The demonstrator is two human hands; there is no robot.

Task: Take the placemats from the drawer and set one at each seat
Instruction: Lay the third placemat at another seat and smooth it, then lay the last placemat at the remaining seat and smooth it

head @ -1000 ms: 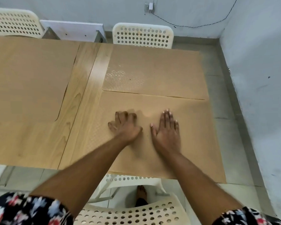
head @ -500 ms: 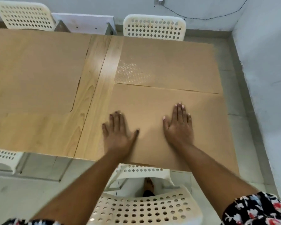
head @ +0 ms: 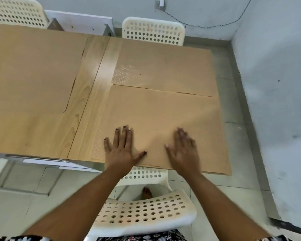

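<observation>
1. Hands first: I see my left hand [head: 122,148] lying flat on the near placemat [head: 156,122], fingers straight and spread, thumb out to the side.
2. My right hand [head: 184,150] lies flat on the same placemat just beside the left; it is blurred, but the fingers look straight, holding nothing.
3. That near placemat lies on the wooden surface [head: 87,94], its near edge along the surface's near edge, above a white chair [head: 142,214] with a holed back.
4. A second placemat [head: 163,66] lies just beyond the near placemat, edges touching or slightly overlapped; I cannot tell which.
5. A third placemat [head: 30,70] lies left of the near placemat, well apart, with a bare wooden strip between.
6. Beyond the second placemat stands another white chair [head: 153,31].
</observation>
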